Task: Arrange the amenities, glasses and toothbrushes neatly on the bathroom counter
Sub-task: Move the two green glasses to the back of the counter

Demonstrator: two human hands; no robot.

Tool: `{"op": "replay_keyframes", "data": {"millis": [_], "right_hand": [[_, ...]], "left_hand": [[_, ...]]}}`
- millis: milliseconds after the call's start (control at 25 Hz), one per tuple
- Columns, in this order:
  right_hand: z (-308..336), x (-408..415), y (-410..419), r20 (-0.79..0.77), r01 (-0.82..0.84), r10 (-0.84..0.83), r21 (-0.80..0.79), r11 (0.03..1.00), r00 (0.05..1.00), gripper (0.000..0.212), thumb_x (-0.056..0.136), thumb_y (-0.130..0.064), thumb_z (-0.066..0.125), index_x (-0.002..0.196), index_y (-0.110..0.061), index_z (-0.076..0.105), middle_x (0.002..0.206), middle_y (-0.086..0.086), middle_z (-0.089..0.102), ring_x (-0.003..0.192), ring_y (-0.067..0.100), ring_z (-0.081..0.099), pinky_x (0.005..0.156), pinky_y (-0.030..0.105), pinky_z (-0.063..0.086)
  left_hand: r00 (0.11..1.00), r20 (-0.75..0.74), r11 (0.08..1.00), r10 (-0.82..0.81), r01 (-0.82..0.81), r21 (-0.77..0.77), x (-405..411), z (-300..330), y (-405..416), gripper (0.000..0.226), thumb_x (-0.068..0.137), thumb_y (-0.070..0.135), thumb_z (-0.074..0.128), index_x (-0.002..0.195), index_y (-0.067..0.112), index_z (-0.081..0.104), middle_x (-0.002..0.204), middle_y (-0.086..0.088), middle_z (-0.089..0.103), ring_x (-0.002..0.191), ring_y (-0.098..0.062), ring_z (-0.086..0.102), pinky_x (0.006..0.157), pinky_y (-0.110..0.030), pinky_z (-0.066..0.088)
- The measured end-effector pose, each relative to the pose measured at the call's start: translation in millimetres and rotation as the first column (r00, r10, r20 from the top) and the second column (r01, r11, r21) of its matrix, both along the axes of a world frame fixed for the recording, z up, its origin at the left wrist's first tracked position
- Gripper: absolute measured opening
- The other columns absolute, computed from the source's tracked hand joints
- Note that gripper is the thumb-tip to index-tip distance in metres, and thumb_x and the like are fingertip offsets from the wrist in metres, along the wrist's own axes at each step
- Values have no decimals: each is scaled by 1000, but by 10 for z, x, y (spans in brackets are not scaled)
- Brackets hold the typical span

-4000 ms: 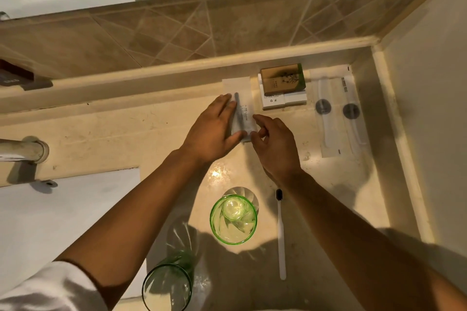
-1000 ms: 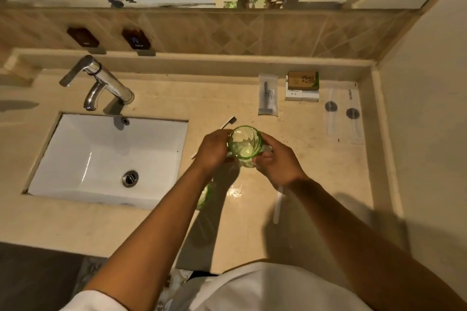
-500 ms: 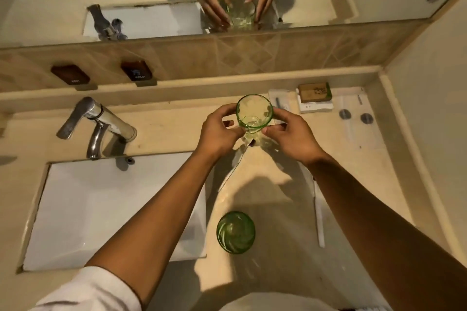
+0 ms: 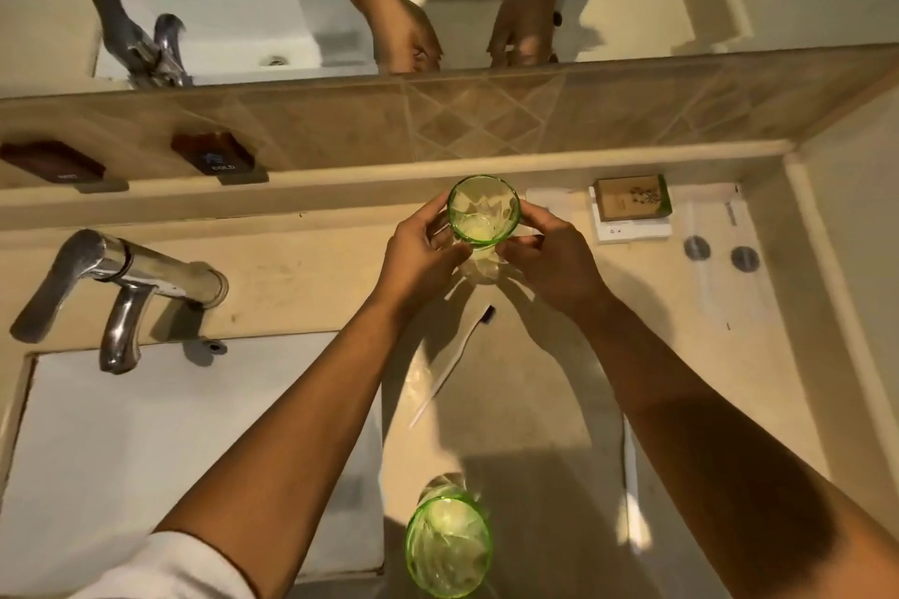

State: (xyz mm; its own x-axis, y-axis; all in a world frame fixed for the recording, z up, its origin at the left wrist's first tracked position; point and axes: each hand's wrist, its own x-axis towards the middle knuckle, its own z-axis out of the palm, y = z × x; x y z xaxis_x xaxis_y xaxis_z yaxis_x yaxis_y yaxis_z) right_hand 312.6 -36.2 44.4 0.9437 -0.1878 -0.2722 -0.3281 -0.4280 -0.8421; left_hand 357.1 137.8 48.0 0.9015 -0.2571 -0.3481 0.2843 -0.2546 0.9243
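left grip [image 4: 424,253]: clasped on green glass [image 4: 483,210], left side
right grip [image 4: 548,258]: clasped on its right side
glass: upright, between both

Counted 2 green glasses [image 4: 483,210] [image 4: 447,545], 2 loose toothbrushes [image 4: 455,362] [image 4: 631,496], 2 wrapped brushes [image 4: 696,258] [image 4: 744,258], 1 soap box [image 4: 632,198], 1 sachet [image 4: 549,198].

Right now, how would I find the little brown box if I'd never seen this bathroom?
Start at the back right corner of the counter, by the wall ledge. The brown box lies there on top of a flat white box, just right of the green glass held in both hands. It is the only brown, cardboard-looking thing; its neighbours are white or clear.
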Motion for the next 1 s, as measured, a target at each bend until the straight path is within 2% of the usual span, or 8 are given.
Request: {"op": "replay_keyframes", "data": {"millis": [160, 280, 400, 520, 600, 720, 800, 1000], "right_hand": [[-63, 118, -48, -37, 34, -33, 34, 999, 999, 57, 86, -11, 70, 139, -25, 55, 127, -5, 68, 97, 13, 71, 92, 36, 58], [-81, 143, -58, -52, 64, -60, 65, 996, 997, 56, 87, -10, 70, 139, -24, 55, 128, -1, 67, 100, 16, 70, 94, 42, 57], [-102, 143, -63, -58, 82, -78, 74, 994, 995, 56, 86, -10, 70, 138, -25, 56, 123, 1, 70, 98, 14, 70, 95, 43, 57], [-124, 154, -65, -72, 101, -96, 64, 993, 993, 56, 86, -11, 70, 138, -27, 56, 110, 1, 73, 93, 12, 70, 93, 43, 57], [-138, 159, -64, -78, 107, -102, 70, 992, 992, 56, 86, -11, 70, 138, -28, 56, 104, 0, 73, 92, 13, 70, 94, 43, 57], [-149, 175, -65, -72, 109, -103, 82, 991, 992, 57, 86, -9, 69, 138, -27, 56, 109, -1, 72, 93, 10, 69, 94, 41, 57], [-159, 182, -70, -65, 105, -99, 94, 990, 993, 57, 87, -7, 69, 139, -26, 55, 118, -1, 70, 97, 9, 69, 95, 37, 57], [-180, 167, -75, -60, 107, -101, 106, 989, 993, 57, 88, -8, 68, 140, -28, 54, 121, -4, 69, 95, -2, 66, 81, 11, 50]], "left_hand": [[1000, 0, 1000, 19, -19, -3, 102, -76, -76, 71, 84, -14, 67, 146, 16, 52, 130, 8, 66, 122, -3, 64, 102, -24, 55], [1000, 0, 1000, 17, -17, 6, 151, -117, -96, 70, 84, -16, 67, 145, 15, 54, 124, 10, 67, 112, 7, 65, 92, -14, 55], [1000, 20, 1000, 10, -10, 14, 164, -145, -102, 70, 84, -15, 66, 146, 14, 53, 131, 4, 66, 109, 14, 63, 90, -10, 53], [1000, 0, 1000, 15, -15, -8, 175, -175, -105, 70, 85, -16, 65, 146, 14, 51, 136, -1, 64, 127, -8, 62, 102, -24, 53], [1000, -1, 1000, 7, -7, -9, 189, -203, -112, 69, 85, -16, 67, 145, 15, 52, 132, 1, 65, 129, -13, 61, 102, -25, 53], [1000, -1, 1000, 5, -5, -9, 208, -226, -122, 67, 85, -14, 68, 142, 18, 55, 126, 7, 65, 125, -11, 62, 95, -15, 54], [1000, -7, 1000, 11, -12, -16, 210, -232, -134, 65, 85, -14, 68, 137, 23, 56, 124, 8, 65, 124, -12, 63, 94, -16, 54], [999, -36, 998, 28, -29, -50, 196, -282, -162, 64, 84, -16, 68, 136, 21, 55, 125, 3, 66, 126, -16, 64, 94, -17, 56]]}}
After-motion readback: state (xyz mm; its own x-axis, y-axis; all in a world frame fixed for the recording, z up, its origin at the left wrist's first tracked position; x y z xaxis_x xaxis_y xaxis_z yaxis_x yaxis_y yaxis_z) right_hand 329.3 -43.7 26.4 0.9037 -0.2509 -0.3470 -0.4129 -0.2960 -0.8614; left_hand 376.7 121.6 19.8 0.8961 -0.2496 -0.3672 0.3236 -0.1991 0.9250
